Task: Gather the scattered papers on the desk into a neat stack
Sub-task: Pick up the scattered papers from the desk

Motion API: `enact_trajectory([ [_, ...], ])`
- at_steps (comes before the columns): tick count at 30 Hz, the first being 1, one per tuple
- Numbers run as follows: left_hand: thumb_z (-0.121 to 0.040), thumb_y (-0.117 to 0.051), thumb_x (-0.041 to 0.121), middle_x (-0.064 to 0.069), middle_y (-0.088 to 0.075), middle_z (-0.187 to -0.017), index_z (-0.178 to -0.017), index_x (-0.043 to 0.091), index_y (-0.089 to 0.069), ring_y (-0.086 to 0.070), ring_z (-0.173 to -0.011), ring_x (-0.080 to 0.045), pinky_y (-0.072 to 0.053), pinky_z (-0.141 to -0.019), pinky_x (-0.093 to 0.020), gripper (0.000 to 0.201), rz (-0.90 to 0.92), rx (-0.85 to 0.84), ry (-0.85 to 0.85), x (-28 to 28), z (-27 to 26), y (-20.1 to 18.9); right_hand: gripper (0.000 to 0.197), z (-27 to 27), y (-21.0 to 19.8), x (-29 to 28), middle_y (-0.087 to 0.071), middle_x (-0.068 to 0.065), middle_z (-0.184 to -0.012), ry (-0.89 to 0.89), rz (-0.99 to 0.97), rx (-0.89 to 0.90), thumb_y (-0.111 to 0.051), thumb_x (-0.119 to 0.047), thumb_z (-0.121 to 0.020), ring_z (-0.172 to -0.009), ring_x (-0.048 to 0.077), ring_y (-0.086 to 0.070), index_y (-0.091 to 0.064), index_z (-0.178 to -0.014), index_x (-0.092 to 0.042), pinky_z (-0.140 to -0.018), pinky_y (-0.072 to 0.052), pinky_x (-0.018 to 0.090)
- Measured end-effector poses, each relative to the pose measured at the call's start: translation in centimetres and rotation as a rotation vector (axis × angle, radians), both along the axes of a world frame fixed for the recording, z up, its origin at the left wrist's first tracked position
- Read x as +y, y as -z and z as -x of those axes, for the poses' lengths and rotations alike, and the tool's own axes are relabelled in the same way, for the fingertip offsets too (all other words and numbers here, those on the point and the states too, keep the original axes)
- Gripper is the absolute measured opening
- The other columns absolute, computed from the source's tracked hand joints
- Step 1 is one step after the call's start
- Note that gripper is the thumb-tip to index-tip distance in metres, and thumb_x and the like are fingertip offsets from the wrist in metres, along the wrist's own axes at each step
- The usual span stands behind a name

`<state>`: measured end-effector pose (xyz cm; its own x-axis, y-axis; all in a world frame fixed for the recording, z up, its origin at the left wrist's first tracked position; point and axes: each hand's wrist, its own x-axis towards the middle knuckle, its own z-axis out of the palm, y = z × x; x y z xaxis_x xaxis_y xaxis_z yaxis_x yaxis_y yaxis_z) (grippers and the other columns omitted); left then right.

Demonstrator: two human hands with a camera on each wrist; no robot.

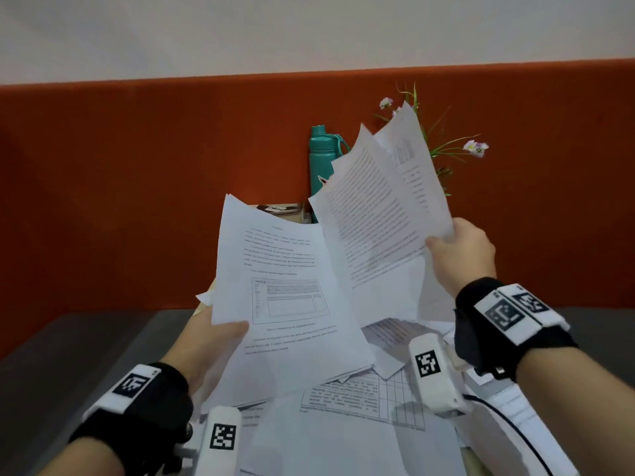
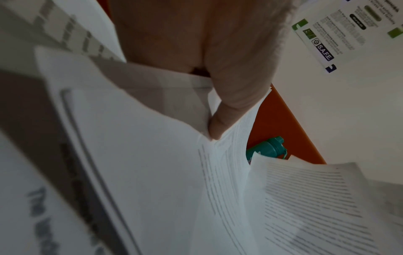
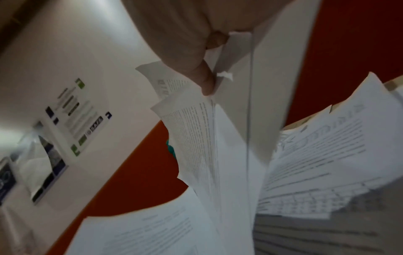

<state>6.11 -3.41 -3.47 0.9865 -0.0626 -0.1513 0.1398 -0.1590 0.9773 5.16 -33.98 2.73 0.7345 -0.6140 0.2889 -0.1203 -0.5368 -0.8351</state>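
Observation:
My left hand (image 1: pixel 220 338) pinches a bundle of printed sheets (image 1: pixel 288 304) by its left edge, thumb on the front, and holds it up above the desk. My right hand (image 1: pixel 457 249) grips a second fan of printed pages (image 1: pixel 381 214) by its right edge, raised higher and tilted to the right. The two bundles overlap slightly in the middle. In the left wrist view my thumb (image 2: pixel 220 127) presses on the sheets (image 2: pixel 152 172); in the right wrist view my thumb (image 3: pixel 207 86) clamps the pages (image 3: pixel 196 138). More papers (image 1: pixel 343 424) lie loose on the desk below.
A teal water bottle (image 1: pixel 323 163) and a plant with small pink flowers (image 1: pixel 474 146) stand behind the raised pages against an orange partition (image 1: pixel 137 187). A box (image 1: pixel 281 209) peeks out behind the left bundle. A black cable (image 1: pixel 508 420) crosses the papers at right.

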Motion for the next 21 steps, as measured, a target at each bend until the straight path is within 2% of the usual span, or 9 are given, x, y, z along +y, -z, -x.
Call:
enact_trajectory([
  [2,-0.091,-0.05,-0.008,0.012,-0.075,-0.081,-0.084,0.026,-0.062,-0.067,-0.08,-0.008,-0.048,-0.057,-0.022,0.037,-0.013,-0.002,-0.014,-0.1,-0.2,-0.1,0.025,0.3,-0.8,-0.2,-0.065,0.016,-0.12,0.071,-0.047,-0.063,-0.052,-0.012,-0.092,-0.109,0.033,-0.059,-0.061,-0.115,-0.005,-0.087,-0.046,0.036],
  [5,-0.091,-0.051,-0.006,0.016,-0.074,-0.07,-0.082,0.029,-0.063,-0.065,-0.087,-0.012,-0.047,-0.064,-0.025,0.038,-0.023,-0.021,-0.021,-0.2,-0.3,-0.3,0.03,0.8,-1.5,-0.7,-0.064,0.016,-0.124,0.172,-0.152,-0.183,-0.054,-0.012,-0.091,-0.115,0.034,-0.058,-0.06,-0.12,-0.006,-0.092,-0.046,0.035],
  [7,-0.092,-0.051,-0.005,0.013,-0.072,-0.078,-0.082,0.029,-0.061,-0.063,-0.082,-0.009,-0.046,-0.06,-0.024,0.038,-0.009,-0.015,-0.012,-0.5,-0.2,-0.5,0.034,0.6,-1.0,-0.8,-0.064,0.015,-0.123,0.127,-0.209,-0.141,-0.057,-0.012,-0.087,-0.113,0.034,-0.06,-0.059,-0.12,-0.007,-0.094,-0.048,0.036],
  [11,-0.094,-0.047,-0.005,0.009,-0.068,-0.087,-0.084,0.027,-0.059,-0.065,-0.072,-0.005,-0.047,-0.051,-0.017,0.036,0.002,0.007,0.037,-1.3,0.2,-0.7,0.033,0.1,1.8,-0.1,-0.069,0.014,-0.112,-0.036,-0.324,0.007,-0.057,-0.008,-0.076,-0.102,0.035,-0.065,-0.064,-0.108,-0.01,-0.093,-0.052,0.051],
  [13,-0.094,-0.045,-0.008,0.009,-0.068,-0.085,-0.088,0.022,-0.06,-0.067,-0.064,-0.004,-0.049,-0.044,-0.014,0.034,-0.003,0.003,0.03,-1.4,0.1,-0.5,0.028,0.2,2.2,-0.6,-0.069,0.013,-0.11,0.022,-0.348,-0.057,-0.055,-0.006,-0.079,-0.1,0.031,-0.064,-0.065,-0.105,-0.01,-0.092,-0.052,0.046],
  [15,-0.094,-0.042,-0.01,0.009,-0.065,-0.081,-0.092,0.019,-0.059,-0.064,-0.068,-0.005,-0.047,-0.04,-0.009,0.034,0.003,0.022,0.017,-1.1,-0.1,-0.3,0.022,0.5,1.9,-1.1,-0.067,0.009,-0.107,0.048,-0.391,-0.122,-0.054,-0.007,-0.082,-0.095,0.025,-0.062,-0.061,-0.102,-0.011,-0.086,-0.05,0.038],
  [17,-0.093,-0.041,-0.01,0.007,-0.068,-0.087,-0.098,0.02,-0.06,-0.064,-0.076,-0.008,-0.049,-0.044,-0.012,0.035,-0.024,0.043,0.015,-1.1,-0.1,-0.4,0.029,0.6,1.8,-1.4,-0.067,0.008,-0.114,0.041,-0.469,-0.189,-0.057,-0.011,-0.083,-0.102,0.026,-0.063,-0.06,-0.112,-0.008,-0.093,-0.05,0.041],
  [19,-0.09,-0.043,-0.008,-0.002,-0.072,-0.104,-0.11,0.018,-0.062,-0.067,-0.088,-0.017,-0.053,-0.054,-0.021,0.038,-0.057,0.055,0.024,-1.1,-0.3,-0.1,0.039,1.0,1.9,-1.2,-0.065,0.009,-0.122,-0.004,-0.591,-0.246,-0.059,-0.012,-0.087,-0.11,0.028,-0.063,-0.057,-0.126,-0.006,-0.1,-0.048,0.046],
  [21,-0.088,-0.044,-0.007,-0.007,-0.07,-0.112,-0.12,0.013,-0.061,-0.067,-0.096,-0.024,-0.053,-0.062,-0.028,0.041,-0.088,0.059,0.014,-1.1,-0.7,0.3,0.039,1.4,2.3,-0.4,-0.063,0.01,-0.127,-0.089,-0.652,-0.189,-0.055,-0.01,-0.094,-0.115,0.029,-0.06,-0.053,-0.132,-0.003,-0.101,-0.046,0.043],
])
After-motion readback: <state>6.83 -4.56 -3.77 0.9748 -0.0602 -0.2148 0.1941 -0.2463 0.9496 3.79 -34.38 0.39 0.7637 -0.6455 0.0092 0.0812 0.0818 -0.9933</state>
